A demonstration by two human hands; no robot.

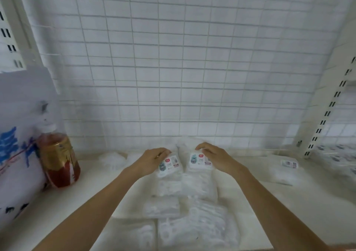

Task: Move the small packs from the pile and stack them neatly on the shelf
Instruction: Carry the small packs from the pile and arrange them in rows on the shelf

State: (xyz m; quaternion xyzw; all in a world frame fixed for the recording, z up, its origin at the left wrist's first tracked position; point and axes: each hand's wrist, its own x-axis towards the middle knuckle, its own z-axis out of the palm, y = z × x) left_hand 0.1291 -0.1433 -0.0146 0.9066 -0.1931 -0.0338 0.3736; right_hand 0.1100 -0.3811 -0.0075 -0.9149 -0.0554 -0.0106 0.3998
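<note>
left hand [154, 159] grips pack [170, 165] | right hand [213, 157] grips second pack [200, 161] | both mid-shelf [96, 202], near back edge

two small clear packs with printed labels stand side by side near the back of the white shelf [250, 202], the left pack [169, 165] tilted, the right pack [200, 161] squarer; more clear packs [192, 212] lie flat in rows before them.

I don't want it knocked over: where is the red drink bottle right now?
The red drink bottle stands at the shelf's left end, against a white plastic bag, well left of the left hand.
</note>
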